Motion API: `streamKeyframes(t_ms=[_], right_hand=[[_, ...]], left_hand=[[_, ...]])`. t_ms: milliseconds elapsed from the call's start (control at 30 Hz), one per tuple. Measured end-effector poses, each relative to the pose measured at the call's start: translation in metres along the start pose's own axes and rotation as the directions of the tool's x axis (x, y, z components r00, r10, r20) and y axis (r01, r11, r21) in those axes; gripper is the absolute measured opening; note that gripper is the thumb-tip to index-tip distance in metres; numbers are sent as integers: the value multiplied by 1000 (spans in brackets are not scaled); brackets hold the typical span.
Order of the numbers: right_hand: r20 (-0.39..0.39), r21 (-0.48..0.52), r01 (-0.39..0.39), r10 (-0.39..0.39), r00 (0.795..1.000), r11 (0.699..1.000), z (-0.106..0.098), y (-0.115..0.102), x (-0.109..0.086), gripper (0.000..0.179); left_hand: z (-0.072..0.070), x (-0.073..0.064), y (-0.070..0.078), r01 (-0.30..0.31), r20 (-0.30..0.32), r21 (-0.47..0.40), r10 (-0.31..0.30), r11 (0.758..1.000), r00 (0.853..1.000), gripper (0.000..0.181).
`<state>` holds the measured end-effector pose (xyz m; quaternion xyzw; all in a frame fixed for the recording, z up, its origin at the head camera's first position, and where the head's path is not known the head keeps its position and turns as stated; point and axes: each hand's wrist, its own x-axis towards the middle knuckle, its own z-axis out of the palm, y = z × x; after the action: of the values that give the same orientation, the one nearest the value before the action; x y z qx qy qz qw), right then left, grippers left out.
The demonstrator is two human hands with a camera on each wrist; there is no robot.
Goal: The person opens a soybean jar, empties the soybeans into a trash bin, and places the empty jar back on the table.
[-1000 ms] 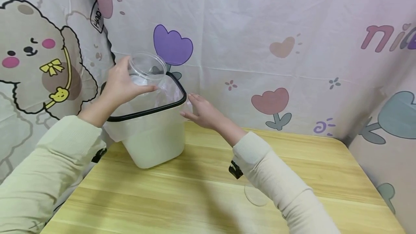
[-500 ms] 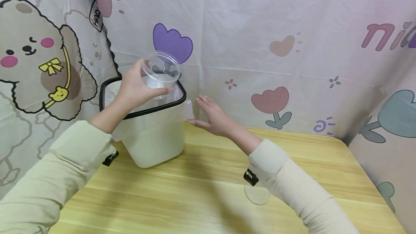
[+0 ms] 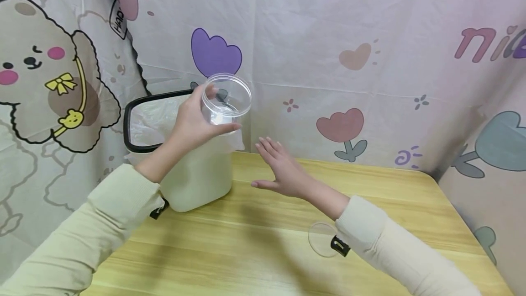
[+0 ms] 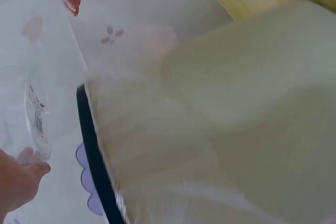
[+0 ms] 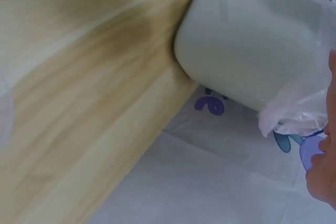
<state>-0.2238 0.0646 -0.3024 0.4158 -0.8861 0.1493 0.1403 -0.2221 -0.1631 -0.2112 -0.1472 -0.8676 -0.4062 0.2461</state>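
A clear round plastic tub (image 3: 223, 115), its mouth facing up, is gripped between the thumb and fingers of my left hand (image 3: 192, 124). It hangs in the air over the right side of a pale waste bin (image 3: 197, 177) with a black rim. In the left wrist view, printing marks the tub's base (image 4: 37, 114). My right hand (image 3: 285, 168) hovers right of the bin, thumb and fingers extended, touching nothing. A thin clear bag (image 3: 154, 120) lines the bin and folds over its rim. On the wooden table lies a clear round lid (image 3: 318, 240).
The bin stands at the back left of the wooden table (image 3: 246, 259). A printed cloth (image 3: 287, 35) hangs behind and at both sides. In the right wrist view, a corner of the bag (image 5: 299, 116) sticks out past the bin.
My left hand has carried the tub rightward, from over the bin's opening to its right side. My right hand has drawn away to the right and lower, and the lid is less covered.
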Motion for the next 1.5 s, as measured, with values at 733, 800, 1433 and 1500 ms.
streamKeyframes(t_ms=[733, 800, 1433, 1500], right_hand=[[57, 28, -81, 80, 995, 996, 11, 34, -91, 100], [47, 34, -91, 89, 995, 995, 12, 39, -98, 100], [15, 32, -226, 226, 974, 974, 31, 59, -156, 101], [10, 14, -241, 241, 970, 970, 31, 61, -159, 102]], left_hand=[[63, -53, -12, -52, 80, -233, 72, 971, 994, 92], [68, -57, -14, -43, 85, -255, 67, 966, 994, 92], [124, -107, -42, 72, 157, -331, -20, 941, 987, 92], [130, -114, -46, 92, 184, -344, -30, 935, 983, 92]])
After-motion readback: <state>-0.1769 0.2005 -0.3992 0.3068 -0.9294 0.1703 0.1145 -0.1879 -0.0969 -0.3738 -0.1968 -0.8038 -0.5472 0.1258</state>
